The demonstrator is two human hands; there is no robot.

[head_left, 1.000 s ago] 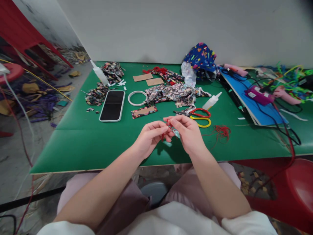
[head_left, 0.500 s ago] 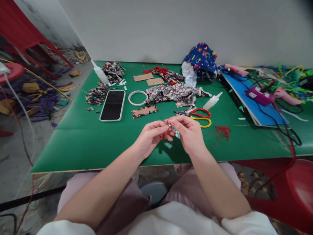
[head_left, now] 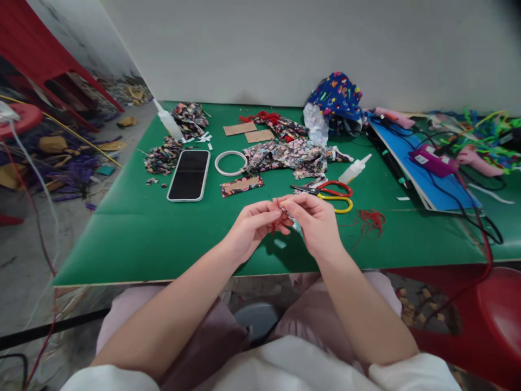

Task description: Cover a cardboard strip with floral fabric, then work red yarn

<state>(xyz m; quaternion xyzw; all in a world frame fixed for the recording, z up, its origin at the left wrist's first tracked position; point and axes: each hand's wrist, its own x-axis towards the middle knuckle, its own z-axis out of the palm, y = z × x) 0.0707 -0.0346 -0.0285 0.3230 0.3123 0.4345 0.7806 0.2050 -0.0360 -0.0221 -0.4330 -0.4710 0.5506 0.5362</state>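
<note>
My left hand [head_left: 254, 225] and my right hand [head_left: 315, 220] meet above the front of the green table, fingertips almost touching. Pinched in the left fingers is a red thread [head_left: 273, 225], its ends showing above and below them. The right thumb and fingers grip a small dark patterned fabric piece [head_left: 287, 213]; a pale teal bit shows beneath it. How thread and fabric join is too small to tell. Just beyond the right hand lie scissors [head_left: 336, 196] with one red and one yellow handle. A tangle of red thread [head_left: 371, 221] rests to the right.
A phone [head_left: 189, 175], a white tape ring [head_left: 230, 163] and floral fabric scraps [head_left: 291, 156] lie on the green table [head_left: 163, 239]. Glue bottles [head_left: 355, 169] stand or lean nearby. At right are a blue folder [head_left: 439, 187], cables and a purple box [head_left: 433, 160].
Both hands stay almost in place. The right fingers have shifted slightly, and more of the patterned fabric piece shows between the hands.
</note>
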